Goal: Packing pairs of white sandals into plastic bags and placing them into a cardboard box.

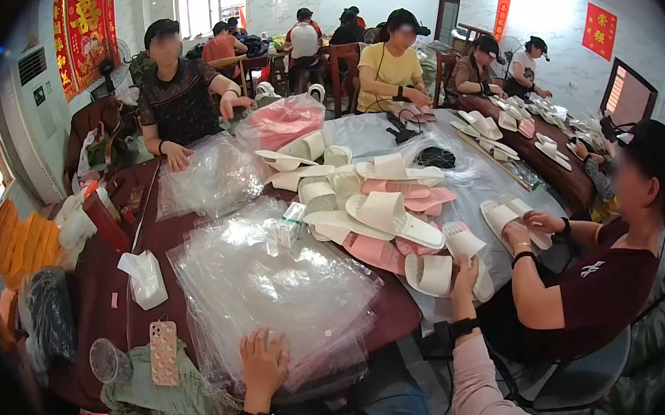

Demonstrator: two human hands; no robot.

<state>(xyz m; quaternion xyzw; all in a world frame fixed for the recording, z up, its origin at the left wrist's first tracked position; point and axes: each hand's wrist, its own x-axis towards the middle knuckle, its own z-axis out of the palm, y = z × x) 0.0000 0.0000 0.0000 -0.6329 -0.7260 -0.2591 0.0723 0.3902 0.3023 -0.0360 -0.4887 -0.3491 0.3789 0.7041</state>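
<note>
My left hand (265, 361) lies with its fingers stretched out on the near edge of a stack of clear plastic bags (266, 270). My right hand (466, 276) is closed on a white slide slipper (463, 236) at the right of the slipper pile. Just left of it, another white slipper (429, 274) rests at the table's near edge. White slippers (389, 214) and pink slippers (373, 253) lie heaped across the middle, partly covering one another. A small white and green box (292, 224) sits on the bags beside the heap.
Left of the bags stand a tissue pack (143, 279), a phone (164, 353) on green cloth and a clear plastic cup (110, 360). Close on my right, a person handles a pair of white slippers (510, 218). Other people work around the dark red table (118, 308).
</note>
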